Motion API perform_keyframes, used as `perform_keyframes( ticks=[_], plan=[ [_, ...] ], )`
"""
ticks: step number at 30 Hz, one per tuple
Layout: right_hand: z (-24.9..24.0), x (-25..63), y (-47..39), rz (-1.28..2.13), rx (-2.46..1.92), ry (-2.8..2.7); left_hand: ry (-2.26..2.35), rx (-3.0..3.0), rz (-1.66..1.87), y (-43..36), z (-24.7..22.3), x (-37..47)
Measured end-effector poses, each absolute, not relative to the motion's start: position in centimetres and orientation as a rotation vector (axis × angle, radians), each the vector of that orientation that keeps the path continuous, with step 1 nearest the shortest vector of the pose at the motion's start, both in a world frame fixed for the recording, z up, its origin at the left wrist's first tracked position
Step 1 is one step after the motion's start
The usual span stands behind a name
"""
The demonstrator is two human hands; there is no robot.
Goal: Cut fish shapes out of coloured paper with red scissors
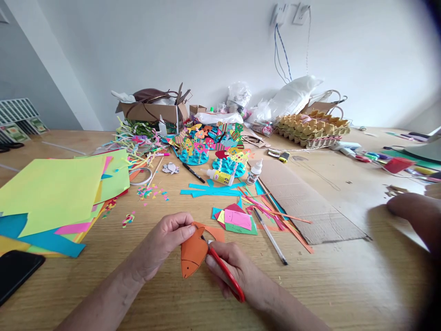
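My left hand (175, 234) pinches the upper part of an orange paper fish (193, 255), which hangs head down with a drawn eye, mouth and gill line. In my right hand (232, 266) is a pair of red-handled scissors (229, 276), its blades at the fish's edge near the tail. An orange offcut (216, 233) sticks out behind the blades; whether it is still joined to the fish I cannot tell. Just beyond my hands lies a small stack of coloured paper pieces (237, 219), with a fish outline on the pink top one.
Coloured sheets (51, 193) and a black phone (19, 273) lie at left. A pen (270, 236), paper strips (213, 189), glue bottles (254, 172) and a cardboard sheet (310, 202) sit ahead and right. Paper-fish models (195, 154) stand farther back. Another person's hand (409, 214) rests at far right.
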State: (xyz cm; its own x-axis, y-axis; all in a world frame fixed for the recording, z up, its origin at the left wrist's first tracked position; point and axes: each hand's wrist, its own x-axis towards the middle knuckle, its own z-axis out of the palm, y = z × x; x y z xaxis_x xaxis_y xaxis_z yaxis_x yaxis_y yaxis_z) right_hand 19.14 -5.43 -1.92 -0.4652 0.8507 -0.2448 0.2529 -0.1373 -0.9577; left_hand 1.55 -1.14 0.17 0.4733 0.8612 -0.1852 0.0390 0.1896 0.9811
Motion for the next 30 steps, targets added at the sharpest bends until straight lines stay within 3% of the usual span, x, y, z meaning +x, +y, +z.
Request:
perform_keyframes(
  ticks=[9,19,30],
  plan=[
    [-2.21,19.37,-5.39,1.630,-1.236,-1.714,0.915,1.324,0.660,-0.88,-0.03,1.50],
    [-1.97,19.34,-5.26,1.322,-1.273,-1.945,0.908,1.304,0.636,-0.88,0.12,1.43],
    [-2.33,19.20,-5.21,1.422,-1.271,-1.871,0.892,1.274,0.584,-0.74,0.09,1.32]
  ],
)
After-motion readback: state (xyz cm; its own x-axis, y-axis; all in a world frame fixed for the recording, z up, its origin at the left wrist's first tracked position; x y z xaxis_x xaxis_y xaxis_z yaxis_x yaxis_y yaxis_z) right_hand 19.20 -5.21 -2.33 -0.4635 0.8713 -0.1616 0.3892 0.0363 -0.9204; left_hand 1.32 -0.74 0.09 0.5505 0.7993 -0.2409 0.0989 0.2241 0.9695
